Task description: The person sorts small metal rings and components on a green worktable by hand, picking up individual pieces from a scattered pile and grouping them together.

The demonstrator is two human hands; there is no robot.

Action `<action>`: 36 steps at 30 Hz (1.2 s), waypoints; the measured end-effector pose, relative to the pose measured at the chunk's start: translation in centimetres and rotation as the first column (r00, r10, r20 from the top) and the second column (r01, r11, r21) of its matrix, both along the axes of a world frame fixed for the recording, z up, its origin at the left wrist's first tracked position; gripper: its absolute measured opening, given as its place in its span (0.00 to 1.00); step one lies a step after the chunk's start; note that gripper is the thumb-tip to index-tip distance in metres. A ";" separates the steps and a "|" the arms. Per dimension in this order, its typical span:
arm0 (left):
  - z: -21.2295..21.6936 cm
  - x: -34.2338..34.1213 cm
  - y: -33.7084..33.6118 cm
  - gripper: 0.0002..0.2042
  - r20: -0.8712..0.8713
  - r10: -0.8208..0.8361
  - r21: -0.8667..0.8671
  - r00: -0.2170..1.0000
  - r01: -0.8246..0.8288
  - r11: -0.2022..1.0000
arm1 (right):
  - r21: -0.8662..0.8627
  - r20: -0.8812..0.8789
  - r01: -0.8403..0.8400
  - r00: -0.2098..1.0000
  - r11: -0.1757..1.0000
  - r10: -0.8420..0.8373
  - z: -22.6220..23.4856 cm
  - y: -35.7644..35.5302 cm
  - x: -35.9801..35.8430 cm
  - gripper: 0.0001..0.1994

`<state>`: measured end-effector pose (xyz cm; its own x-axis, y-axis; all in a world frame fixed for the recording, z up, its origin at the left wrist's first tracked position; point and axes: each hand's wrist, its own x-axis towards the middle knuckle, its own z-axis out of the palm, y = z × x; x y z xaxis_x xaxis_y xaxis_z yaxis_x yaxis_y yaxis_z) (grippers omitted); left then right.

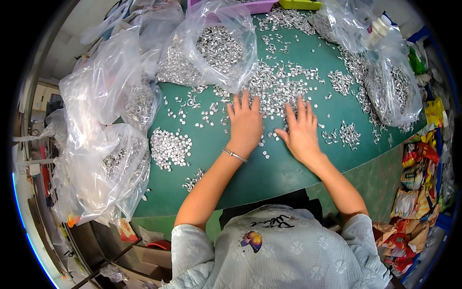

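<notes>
Many small silvery metal pieces lie in a loose heap at the middle of the green table. My left hand, with a bangle on its wrist, rests at the heap's near left side, fingers stretched forward and apart. To its right, my right hand spreads its fingers at the heap's near edge, thumb out to the left. Neither hand holds anything that I can see; the fingertips are a little blurred. Just beyond my left hand stands an open clear plastic bag full of such metal pieces.
A pile of flower-shaped pieces lies at the left, beside large clear bags. Small piles of curved pieces lie at the right, near another filled bag. A purple tray stands at the back. Coloured packages fill shelving at the far right.
</notes>
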<state>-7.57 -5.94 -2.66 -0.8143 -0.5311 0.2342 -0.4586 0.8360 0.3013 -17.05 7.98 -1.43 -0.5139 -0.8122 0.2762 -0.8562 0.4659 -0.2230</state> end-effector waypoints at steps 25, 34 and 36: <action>3.4 3.9 0.9 0.19 -0.196 -0.207 0.160 0.958 0.240 0.958 | -0.209 0.329 -0.282 0.881 0.936 0.339 3.2 0.9 -2.7 0.17; 0.9 4.2 -1.0 0.11 -0.276 -0.108 0.259 0.955 0.182 0.949 | -0.318 0.390 -0.183 0.869 0.930 0.304 0.4 1.0 -3.4 0.07; 1.5 4.1 -1.9 0.11 -0.293 0.042 0.421 0.955 0.089 0.902 | -0.253 0.548 0.001 0.824 0.967 0.143 1.7 0.6 -4.4 0.07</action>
<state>-3.43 -7.87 -1.18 -0.7590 -0.6142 0.2160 -0.2782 0.6059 0.7453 -21.47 8.62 0.26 -0.5805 -0.8013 0.1445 -0.5794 0.2818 -0.7648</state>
